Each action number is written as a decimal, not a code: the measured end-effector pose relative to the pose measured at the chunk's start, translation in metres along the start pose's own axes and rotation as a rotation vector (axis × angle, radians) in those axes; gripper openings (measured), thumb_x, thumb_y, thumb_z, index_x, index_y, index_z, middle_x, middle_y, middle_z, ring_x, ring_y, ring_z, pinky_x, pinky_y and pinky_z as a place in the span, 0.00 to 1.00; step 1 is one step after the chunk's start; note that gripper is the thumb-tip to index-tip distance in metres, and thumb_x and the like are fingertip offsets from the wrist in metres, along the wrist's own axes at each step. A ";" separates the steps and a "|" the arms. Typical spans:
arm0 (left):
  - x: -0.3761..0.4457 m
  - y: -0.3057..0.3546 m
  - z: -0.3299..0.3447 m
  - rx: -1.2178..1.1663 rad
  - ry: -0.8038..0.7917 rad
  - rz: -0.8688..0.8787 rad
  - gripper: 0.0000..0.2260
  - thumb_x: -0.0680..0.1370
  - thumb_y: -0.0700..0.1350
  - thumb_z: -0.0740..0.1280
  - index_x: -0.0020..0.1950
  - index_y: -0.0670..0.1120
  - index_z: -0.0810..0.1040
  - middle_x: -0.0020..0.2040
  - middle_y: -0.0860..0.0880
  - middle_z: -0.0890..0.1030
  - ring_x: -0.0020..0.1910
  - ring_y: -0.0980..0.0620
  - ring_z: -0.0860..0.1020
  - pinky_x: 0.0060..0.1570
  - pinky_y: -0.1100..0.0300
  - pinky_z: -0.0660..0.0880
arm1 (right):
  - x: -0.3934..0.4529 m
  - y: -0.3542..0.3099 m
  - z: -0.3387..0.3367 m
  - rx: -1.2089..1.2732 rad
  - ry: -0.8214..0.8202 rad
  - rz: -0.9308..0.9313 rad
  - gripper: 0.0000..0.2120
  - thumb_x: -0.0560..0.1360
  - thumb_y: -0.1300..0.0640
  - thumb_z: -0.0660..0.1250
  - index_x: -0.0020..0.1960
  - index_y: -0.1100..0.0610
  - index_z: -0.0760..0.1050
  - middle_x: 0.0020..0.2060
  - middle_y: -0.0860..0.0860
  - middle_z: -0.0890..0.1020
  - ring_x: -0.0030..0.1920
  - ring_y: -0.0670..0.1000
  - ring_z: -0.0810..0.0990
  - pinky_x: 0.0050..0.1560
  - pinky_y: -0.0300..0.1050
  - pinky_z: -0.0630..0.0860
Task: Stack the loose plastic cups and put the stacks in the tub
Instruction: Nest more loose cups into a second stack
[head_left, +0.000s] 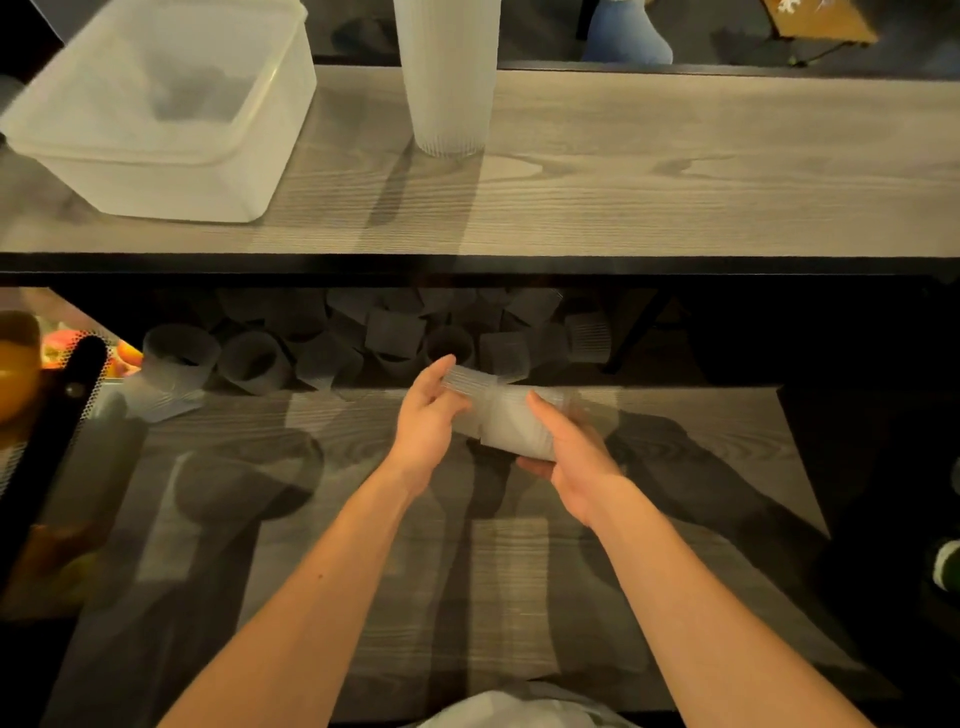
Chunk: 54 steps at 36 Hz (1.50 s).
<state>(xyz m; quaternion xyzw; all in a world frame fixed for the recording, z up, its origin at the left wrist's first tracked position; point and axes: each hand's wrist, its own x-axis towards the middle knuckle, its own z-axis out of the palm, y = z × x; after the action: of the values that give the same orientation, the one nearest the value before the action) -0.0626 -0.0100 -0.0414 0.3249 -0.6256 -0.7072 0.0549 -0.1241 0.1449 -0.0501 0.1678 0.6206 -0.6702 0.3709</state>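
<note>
1. Nearest the camera: 2 bare forearms reaching forward over the lower wooden surface (363, 519), with a pale garment edge at the bottom border.
2. Right hand (571, 452): fingers curled round a short held stack (519, 426) of translucent ribbed cups, lying sideways above the surface.
3. Left hand (428, 410): fingers partly curled, pinching a single cup (465, 382) at the open end of the held stack. Blurred here; depth of insertion not readable.
4. Loose cups (363, 338): heaped in the dark recess at the back of the lower surface, under the upper shelf (675, 156); many on their sides, number not countable.
5. Tall finished stack (447, 78): upright on the upper shelf, just right of the tub (78, 156), not touching it.
6. Tub: translucent, on the left of the upper shelf; contents unclear.
7. Step in hand, judged: nesting 1 cup into the held stack. Task looks early, with most cups loose and no stack plainly in the tub.
8. Next move, judged: align rims squarely, push home without crushing the thin walls, then reach into the recess for another cup.
</note>
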 end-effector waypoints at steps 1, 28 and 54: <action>-0.001 0.002 -0.001 0.040 -0.020 0.007 0.24 0.78 0.36 0.63 0.74 0.49 0.69 0.69 0.51 0.74 0.65 0.56 0.72 0.60 0.66 0.69 | 0.001 0.001 0.002 -0.017 -0.006 -0.010 0.24 0.77 0.44 0.73 0.69 0.50 0.74 0.61 0.53 0.82 0.60 0.53 0.81 0.54 0.49 0.81; 0.098 0.028 -0.039 1.001 0.223 -0.022 0.17 0.82 0.53 0.60 0.65 0.44 0.76 0.62 0.41 0.77 0.60 0.39 0.76 0.59 0.49 0.72 | 0.002 -0.003 0.042 0.069 -0.022 -0.034 0.27 0.76 0.48 0.75 0.71 0.51 0.71 0.62 0.54 0.81 0.61 0.55 0.81 0.52 0.50 0.81; -0.023 0.005 -0.097 -0.551 -0.152 -0.096 0.14 0.83 0.43 0.53 0.62 0.44 0.75 0.44 0.49 0.84 0.43 0.52 0.80 0.48 0.57 0.75 | 0.001 0.010 0.085 0.019 0.068 -0.047 0.21 0.78 0.48 0.73 0.67 0.50 0.72 0.59 0.52 0.81 0.55 0.52 0.82 0.53 0.53 0.83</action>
<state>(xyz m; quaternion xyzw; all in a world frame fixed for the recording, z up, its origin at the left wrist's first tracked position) 0.0054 -0.0825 -0.0279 0.2731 -0.3959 -0.8746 0.0606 -0.0976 0.0641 -0.0430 0.1793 0.6301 -0.6787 0.3321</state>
